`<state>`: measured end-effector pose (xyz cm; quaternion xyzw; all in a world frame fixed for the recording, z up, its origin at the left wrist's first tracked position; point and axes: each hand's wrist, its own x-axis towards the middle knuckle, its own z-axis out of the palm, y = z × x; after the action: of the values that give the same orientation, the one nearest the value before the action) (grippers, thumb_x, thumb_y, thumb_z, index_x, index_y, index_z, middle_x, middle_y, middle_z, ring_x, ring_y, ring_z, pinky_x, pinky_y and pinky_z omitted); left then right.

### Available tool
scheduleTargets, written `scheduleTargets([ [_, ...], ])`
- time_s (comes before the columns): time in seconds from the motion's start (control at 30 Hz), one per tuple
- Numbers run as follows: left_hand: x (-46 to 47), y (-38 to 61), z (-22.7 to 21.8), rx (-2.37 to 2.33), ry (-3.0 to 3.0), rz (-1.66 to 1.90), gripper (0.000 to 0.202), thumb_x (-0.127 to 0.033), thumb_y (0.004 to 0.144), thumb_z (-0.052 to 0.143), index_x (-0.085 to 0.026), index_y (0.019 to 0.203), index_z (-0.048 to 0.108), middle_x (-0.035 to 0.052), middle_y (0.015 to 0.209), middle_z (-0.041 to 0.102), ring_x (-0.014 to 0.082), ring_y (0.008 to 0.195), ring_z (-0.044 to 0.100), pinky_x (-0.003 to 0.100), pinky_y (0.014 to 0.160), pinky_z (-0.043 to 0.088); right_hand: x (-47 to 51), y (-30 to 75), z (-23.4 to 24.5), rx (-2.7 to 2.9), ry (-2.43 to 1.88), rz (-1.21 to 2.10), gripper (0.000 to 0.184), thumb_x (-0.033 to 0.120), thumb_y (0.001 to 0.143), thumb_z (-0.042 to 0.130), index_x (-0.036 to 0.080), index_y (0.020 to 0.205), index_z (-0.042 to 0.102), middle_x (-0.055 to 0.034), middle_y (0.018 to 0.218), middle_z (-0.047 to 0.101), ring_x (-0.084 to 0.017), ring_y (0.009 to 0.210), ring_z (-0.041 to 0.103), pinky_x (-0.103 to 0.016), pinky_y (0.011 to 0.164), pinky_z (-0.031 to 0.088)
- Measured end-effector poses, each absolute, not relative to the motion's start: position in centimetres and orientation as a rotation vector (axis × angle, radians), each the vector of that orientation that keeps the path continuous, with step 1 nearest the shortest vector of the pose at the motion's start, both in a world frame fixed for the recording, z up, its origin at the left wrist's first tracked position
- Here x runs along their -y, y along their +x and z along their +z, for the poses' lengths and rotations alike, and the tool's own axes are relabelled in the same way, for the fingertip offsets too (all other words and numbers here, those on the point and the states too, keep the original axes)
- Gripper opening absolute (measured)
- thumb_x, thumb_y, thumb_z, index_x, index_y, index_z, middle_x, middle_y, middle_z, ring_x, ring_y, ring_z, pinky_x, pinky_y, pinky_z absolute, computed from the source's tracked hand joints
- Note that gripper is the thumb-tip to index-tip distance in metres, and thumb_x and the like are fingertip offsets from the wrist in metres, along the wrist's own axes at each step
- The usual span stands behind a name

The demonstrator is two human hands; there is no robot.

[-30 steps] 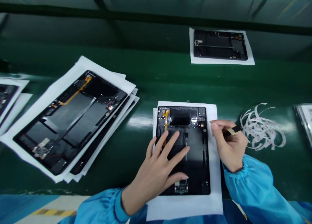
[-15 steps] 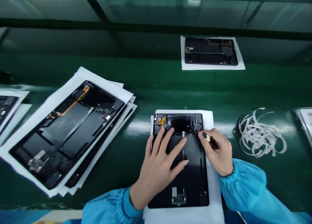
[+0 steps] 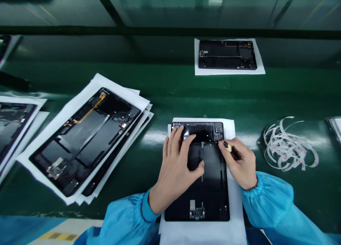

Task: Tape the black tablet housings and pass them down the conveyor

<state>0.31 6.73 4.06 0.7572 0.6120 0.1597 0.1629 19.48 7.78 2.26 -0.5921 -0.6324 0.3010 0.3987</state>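
The open tablet shell (image 3: 210, 174) lies directly before you on white sheets (image 3: 236, 202), its inside facing up, with a small circuit board (image 3: 197, 213) near the edge closest to you. Your left hand (image 3: 177, 166) is over the shell's upper left part, thumb and forefinger apart, clamped on nothing; I cannot tell how firmly the fingertips press. At the shell's right edge, your right hand (image 3: 239, 163) is curled round a dark tool (image 3: 227, 146) with a pale band, its thumb and forefinger together; I cannot tell whether they pinch anything small. Right of the shell, you have a loose heap of white strips (image 3: 290, 145) on the green table (image 3: 178, 92). Left of the shell, you have a slanted stack of similar shells (image 3: 87, 138) layered with paper. Beyond the shell, another unit (image 3: 226, 56) lies sideways on its own sheet.
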Motion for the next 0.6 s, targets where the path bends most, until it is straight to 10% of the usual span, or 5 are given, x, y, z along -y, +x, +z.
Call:
scheduleTargets([
  [0.6, -7.4, -0.8, 4.4, -1.652, 1.813, 0.626, 0.054, -0.030, 0.089, 0.063, -0.030, 0.137, 0.038, 0.0100, 0.159, 0.015, 0.0347, 0.147, 0.022, 0.054, 0.113, 0.036, -8.0, 19.2, 3.2, 2.085, -1.472, 0.458, 0.026, 0.021, 0.095, 0.050, 0.022, 0.115, 0.067, -0.0066, 0.097, 0.065, -0.015, 0.071, 0.063, -0.028, 0.059, 0.052],
])
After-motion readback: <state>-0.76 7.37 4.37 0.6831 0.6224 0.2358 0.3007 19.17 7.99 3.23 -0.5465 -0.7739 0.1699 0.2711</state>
